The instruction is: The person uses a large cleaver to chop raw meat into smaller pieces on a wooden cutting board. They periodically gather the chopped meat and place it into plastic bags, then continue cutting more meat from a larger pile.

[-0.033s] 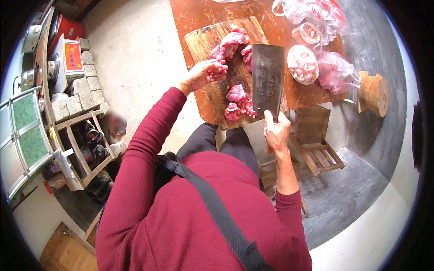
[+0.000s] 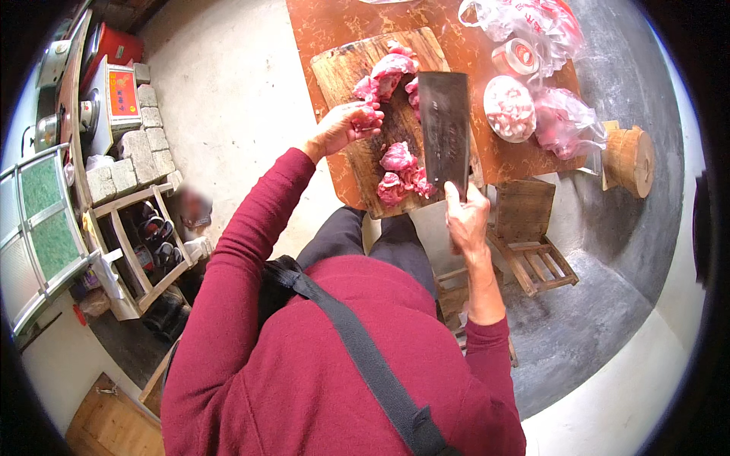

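Note:
My right hand (image 2: 467, 216) is wrapped around the handle of a wide dark cleaver (image 2: 445, 129). The blade points away from me over the right side of a wooden cutting board (image 2: 427, 47); whether it touches the board I cannot tell. At the board's left edge my left hand (image 2: 338, 131) is closed on the near end of a piece of raw meat (image 2: 368, 115). That end seems joined to a larger chunk of meat (image 2: 392, 68) farther back. Cut raw meat pieces (image 2: 399, 156) lie near the board's front, and another bit (image 2: 414, 88) is partly hidden behind the blade.
The board rests on a reddish-brown table (image 2: 308, 26). To its right stand a bowl of pale pink pieces (image 2: 509, 109), a round tub (image 2: 515, 57) and plastic bags (image 2: 569, 121). A wooden chair (image 2: 528, 228) is below the table's right side; a wooden rack (image 2: 144, 251) stands left.
The cleaver has shifted slightly left and stands a little straighter. My left hand and the meat look almost unmoved.

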`<state>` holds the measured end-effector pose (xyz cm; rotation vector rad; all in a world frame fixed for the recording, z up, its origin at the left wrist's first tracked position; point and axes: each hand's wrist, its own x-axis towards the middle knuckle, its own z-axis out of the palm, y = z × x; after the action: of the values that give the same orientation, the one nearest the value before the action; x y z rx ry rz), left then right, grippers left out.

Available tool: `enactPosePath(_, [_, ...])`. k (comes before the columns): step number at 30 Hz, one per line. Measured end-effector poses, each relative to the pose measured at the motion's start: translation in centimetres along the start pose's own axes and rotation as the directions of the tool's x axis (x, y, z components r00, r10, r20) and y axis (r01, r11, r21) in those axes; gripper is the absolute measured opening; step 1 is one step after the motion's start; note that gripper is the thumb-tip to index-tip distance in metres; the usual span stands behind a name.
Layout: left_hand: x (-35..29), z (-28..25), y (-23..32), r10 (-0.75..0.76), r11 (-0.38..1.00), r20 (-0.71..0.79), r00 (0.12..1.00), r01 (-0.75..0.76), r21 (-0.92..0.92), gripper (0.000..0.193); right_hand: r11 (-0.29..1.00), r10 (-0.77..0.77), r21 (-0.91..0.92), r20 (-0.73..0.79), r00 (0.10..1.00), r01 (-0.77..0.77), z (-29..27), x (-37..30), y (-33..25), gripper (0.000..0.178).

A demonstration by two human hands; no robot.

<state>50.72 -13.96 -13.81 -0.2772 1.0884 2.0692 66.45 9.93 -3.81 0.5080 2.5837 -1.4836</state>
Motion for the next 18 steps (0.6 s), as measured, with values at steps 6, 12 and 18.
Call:
enactPosePath(6, [0.1, 3.0, -3.3, 0.158, 0.785, -0.318, 0.935, 0.077, 0.615, 0.025, 0.79, -0.297, -0.444, 0.327, 0.897, 0.423, -1.2, 5.6, -1.5, 0.008])
enactPosePath(12, [1.8, 1.9, -6.7, 0.705, -0.082, 0.107, 0.701, -0.07, 0.994, 0.016, 0.619, -0.279, -0.519, 0.556, 0.783, 0.589, -0.4, 9.3, -0.4, 0.01])
enactPosePath(18, [1.7, 2.9, -9.6, 0.669, 0.198, 0.005, 0.744, -0.184, 0.963, 0.017, 0.604, -0.312, -0.467, 0.607, 0.731, 0.646, 1.2, 11.6, 1.0, 0.006])
